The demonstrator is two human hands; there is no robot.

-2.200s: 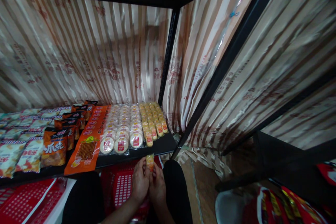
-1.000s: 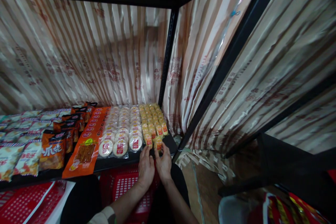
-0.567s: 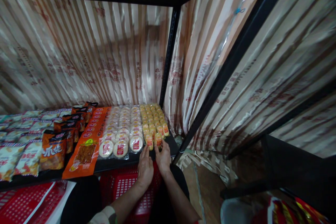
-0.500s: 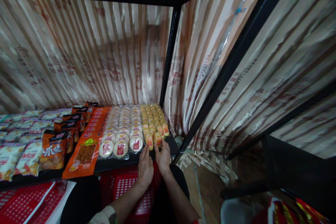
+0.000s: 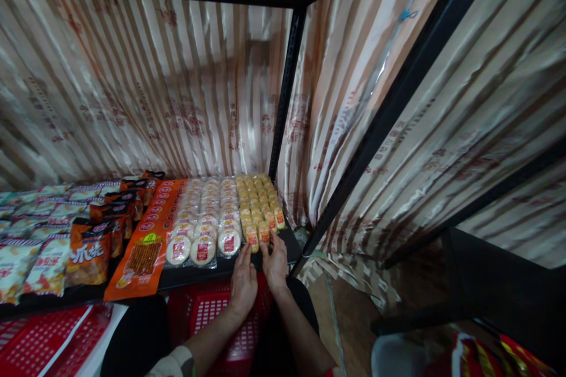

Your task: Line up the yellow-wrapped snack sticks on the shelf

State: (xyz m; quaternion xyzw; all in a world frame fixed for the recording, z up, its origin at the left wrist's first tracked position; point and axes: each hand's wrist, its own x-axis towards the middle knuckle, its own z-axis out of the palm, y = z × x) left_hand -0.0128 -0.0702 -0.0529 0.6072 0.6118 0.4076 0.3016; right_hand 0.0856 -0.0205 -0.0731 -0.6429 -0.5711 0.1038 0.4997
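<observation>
Rows of small yellow-wrapped snack packets [image 5: 256,206] with red and orange labels lie at the right end of the black shelf. My right hand [image 5: 275,264] is at the front edge of these rows, its fingertips touching the lower end of a front yellow packet [image 5: 264,232]. Thumb and fingers are apart there. Just left of it, my left hand [image 5: 244,285] has its fingers stretched forward, close to the bottom of the neighbouring front yellow packet [image 5: 252,238]. Beside them stand rows of round white crackers [image 5: 229,242] in clear wrap.
An orange pack of brown sticks [image 5: 142,259], orange-and-black snack bags [image 5: 89,253] and white snack bags [image 5: 48,265] fill the shelf leftward. A black post [image 5: 345,200] slants at the right. Red baskets [image 5: 212,312] sit below. Striped sheeting [image 5: 198,88] hangs behind.
The front yellow packet at my right hand has shifted slightly left, level with its neighbour, and more of its label shows. My right fingers have moved slightly aside from it.
</observation>
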